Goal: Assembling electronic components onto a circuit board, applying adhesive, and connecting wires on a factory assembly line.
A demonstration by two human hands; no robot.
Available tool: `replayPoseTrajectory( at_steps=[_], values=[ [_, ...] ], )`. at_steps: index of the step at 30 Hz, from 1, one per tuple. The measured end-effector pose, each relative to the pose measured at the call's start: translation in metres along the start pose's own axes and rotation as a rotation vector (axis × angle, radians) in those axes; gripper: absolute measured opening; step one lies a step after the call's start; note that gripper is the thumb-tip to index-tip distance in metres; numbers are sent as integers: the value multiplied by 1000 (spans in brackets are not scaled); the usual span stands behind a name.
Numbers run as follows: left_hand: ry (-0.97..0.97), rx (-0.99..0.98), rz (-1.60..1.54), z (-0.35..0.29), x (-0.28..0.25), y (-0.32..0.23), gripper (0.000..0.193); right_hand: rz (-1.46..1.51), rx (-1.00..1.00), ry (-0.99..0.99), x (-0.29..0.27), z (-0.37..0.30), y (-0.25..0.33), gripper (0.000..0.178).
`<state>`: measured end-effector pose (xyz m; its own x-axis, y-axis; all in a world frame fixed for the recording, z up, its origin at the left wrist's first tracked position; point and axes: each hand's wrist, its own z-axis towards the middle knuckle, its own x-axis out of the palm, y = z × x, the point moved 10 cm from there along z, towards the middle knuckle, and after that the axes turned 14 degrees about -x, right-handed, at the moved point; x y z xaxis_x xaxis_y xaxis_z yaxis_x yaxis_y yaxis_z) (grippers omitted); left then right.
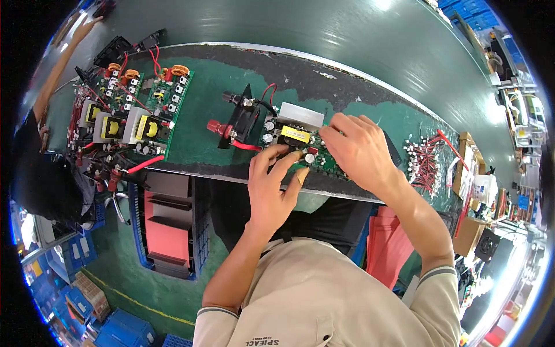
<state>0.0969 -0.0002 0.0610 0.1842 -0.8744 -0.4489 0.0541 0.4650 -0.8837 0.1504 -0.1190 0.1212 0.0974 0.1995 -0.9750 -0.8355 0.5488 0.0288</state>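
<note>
A green circuit board lies on the bench before me, carrying a yellow-wrapped transformer, a silver heatsink and small capacitors. My left hand grips its near left part with bent fingers; tan covers show on some fingertips. My right hand is closed over the board's right part, fingertips pressed together and pointing down. Whatever they pinch is hidden. Red and black wires join the board to a black fan with red and black terminal posts, just left of it.
Several finished-looking boards stand at the left of the bench. A bundle of red wires with white connectors lies at the right. Below the bench stands a blue crate with dark and red panels. Another person's arm reaches in at far left.
</note>
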Motion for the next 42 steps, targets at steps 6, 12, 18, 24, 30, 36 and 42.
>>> replayPoseTrajectory(
  at_steps=[6, 12, 18, 24, 30, 36, 42],
  values=[
    [-2, 6, 14, 1, 1, 0, 34, -16, -57, 15, -3, 0, 2, 14],
    [-11, 8, -2, 1, 0, 0, 34, 187, 24, -163, -22, -20, -18, 15],
    [-19, 8, 42, -1, 1, 1, 32, 529, 304, -456, -20, -82, -36, 16],
    [-37, 29, 46, 0, 1, -2, 31, 431, 234, -498, -25, -82, -30, 18],
    [-41, 47, 51, 0, 2, -4, 31, 366, 189, -491, -30, -74, -29, 18],
    [-43, 19, 16, 1, 1, -3, 29, 137, 61, -328, -26, -47, -12, 22],
    [-42, 35, 51, 1, 1, -3, 30, -32, -90, -164, -16, -17, 5, 29]
  ],
)
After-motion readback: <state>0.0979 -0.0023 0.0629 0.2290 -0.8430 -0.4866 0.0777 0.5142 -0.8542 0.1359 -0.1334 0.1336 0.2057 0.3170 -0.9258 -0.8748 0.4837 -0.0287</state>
